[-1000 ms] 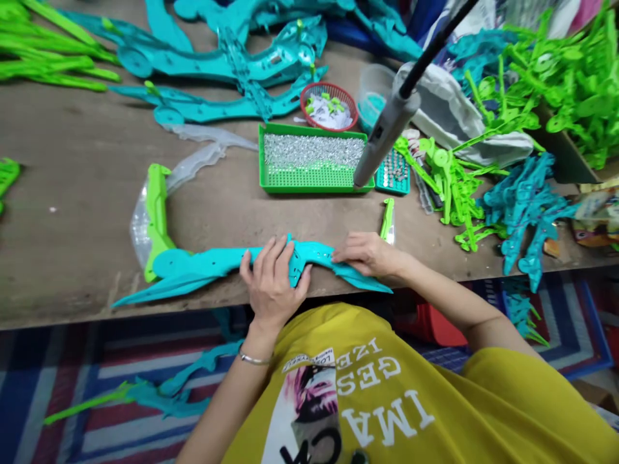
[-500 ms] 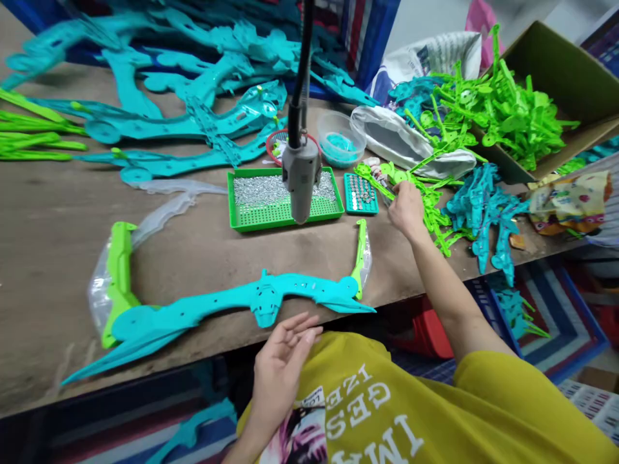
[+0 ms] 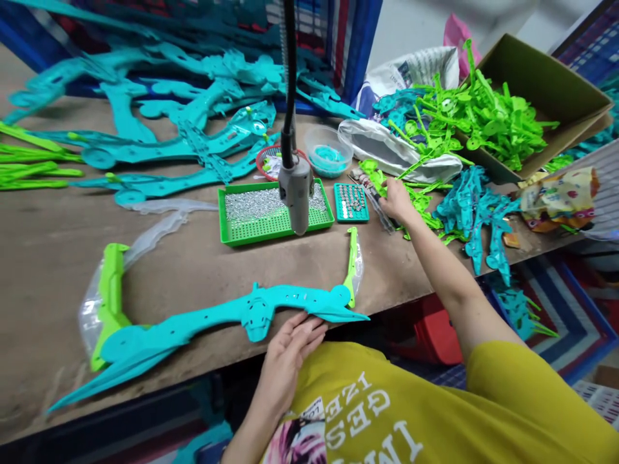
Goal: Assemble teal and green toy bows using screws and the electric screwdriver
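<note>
A turquoise plastic toy bow (image 3: pixel 207 314) lies along the front edge of the bench. A lime-green limb (image 3: pixel 112 283) with a clear piece stands at its left end, and a smaller green limb (image 3: pixel 352 264) at its right end. My left hand (image 3: pixel 290 351) is open at the bow's near side, its fingers stretched together close to the turquoise piece; whether they touch it is unclear. My right hand (image 3: pixel 397 201) reaches into loose lime-green parts (image 3: pixel 420 205). Its fingers are bent and closed, and what they hold is hidden. Thin stick-like items (image 3: pixel 370 188) lie beside it.
A green tray (image 3: pixel 256 225) of small metal pieces and a teal tray (image 3: pixel 351 205) stand mid-bench. A lamp-like tool (image 3: pixel 296 200) hangs over the green tray. Turquoise parts (image 3: pixel 159 145) pile up behind. A cardboard box (image 3: pixel 565 96) of green parts stands at the right.
The view has shifted slightly. My right hand has moved a little left and away from me at the green parts, uncovering thin stick-like items. My left hand has come nearer the bow.
</note>
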Demonstrator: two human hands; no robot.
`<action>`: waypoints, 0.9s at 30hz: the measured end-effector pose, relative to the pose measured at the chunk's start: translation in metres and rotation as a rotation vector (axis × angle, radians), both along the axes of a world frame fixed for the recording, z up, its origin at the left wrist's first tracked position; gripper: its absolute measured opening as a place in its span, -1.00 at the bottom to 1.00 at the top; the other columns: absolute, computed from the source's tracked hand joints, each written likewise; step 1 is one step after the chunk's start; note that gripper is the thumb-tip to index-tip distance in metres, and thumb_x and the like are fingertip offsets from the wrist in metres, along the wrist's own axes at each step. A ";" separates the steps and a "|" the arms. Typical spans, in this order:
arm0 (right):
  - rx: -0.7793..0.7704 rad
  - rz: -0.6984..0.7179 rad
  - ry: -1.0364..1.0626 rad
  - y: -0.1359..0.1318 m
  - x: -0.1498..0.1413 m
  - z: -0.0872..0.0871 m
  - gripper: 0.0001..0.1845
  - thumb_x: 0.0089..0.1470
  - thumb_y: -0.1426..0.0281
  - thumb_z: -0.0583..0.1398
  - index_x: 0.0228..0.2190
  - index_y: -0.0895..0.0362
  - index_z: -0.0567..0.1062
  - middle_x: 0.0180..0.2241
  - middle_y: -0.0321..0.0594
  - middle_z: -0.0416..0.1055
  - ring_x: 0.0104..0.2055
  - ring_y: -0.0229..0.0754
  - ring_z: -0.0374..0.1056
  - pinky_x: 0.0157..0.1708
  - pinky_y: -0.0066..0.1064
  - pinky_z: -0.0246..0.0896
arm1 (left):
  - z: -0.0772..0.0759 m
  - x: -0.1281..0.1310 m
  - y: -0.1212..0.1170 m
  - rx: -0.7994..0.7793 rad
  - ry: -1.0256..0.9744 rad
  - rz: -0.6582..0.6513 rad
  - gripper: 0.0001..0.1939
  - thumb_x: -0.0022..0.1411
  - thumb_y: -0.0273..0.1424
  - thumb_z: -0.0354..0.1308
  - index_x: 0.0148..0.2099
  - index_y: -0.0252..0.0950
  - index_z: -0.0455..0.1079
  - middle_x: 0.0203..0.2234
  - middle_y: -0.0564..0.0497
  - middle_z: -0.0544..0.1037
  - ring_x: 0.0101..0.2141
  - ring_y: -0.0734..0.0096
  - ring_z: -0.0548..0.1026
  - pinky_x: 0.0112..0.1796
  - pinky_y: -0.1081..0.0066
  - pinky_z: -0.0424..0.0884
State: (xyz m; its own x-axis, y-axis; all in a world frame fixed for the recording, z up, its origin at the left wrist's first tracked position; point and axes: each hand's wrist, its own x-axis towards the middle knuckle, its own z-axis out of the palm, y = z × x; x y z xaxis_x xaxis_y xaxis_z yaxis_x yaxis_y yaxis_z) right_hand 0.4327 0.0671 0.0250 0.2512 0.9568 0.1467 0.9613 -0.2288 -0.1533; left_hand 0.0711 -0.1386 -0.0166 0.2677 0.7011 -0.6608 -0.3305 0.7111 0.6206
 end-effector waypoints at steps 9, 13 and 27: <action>0.137 -0.095 -0.198 -0.015 0.020 0.010 -0.66 0.22 0.46 -0.02 -0.10 0.25 0.47 0.01 0.22 0.39 0.09 0.22 0.25 0.08 0.08 0.13 | 0.001 0.004 0.005 0.000 -0.005 0.028 -0.21 -0.14 -0.07 0.55 0.05 -0.35 0.37 -0.10 -0.23 0.68 -0.04 -0.01 0.65 0.14 0.01 0.48; -0.130 0.010 -0.134 -0.018 -0.002 -0.013 -0.65 0.19 0.50 0.01 -0.05 0.28 0.45 -0.03 0.24 0.44 -0.01 0.15 0.32 0.01 -0.06 0.21 | -0.001 0.006 0.003 0.069 0.048 -0.019 -0.31 -0.03 -0.05 0.47 0.03 -0.33 0.36 -0.15 -0.18 0.69 -0.10 0.05 0.67 0.04 0.07 0.55; 0.030 -0.069 0.177 -0.018 0.026 -0.020 -0.60 0.29 0.18 0.06 0.02 0.19 0.34 -0.11 0.10 0.42 0.01 0.15 0.36 0.05 0.11 0.24 | 0.013 -0.024 0.064 1.353 1.530 -0.790 -0.43 0.31 -0.47 0.02 0.35 -0.37 0.27 0.15 -0.33 0.47 0.20 -0.22 0.36 0.25 -0.28 0.09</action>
State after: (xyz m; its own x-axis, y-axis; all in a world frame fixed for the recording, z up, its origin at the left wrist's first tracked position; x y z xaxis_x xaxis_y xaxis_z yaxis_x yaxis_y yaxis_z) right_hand 0.4590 0.0493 0.0053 0.3408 0.9321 0.1225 0.9007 -0.2863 -0.3267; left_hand 0.0467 -0.0745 -0.0036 0.5470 0.8338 0.0743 0.8210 -0.5517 0.1467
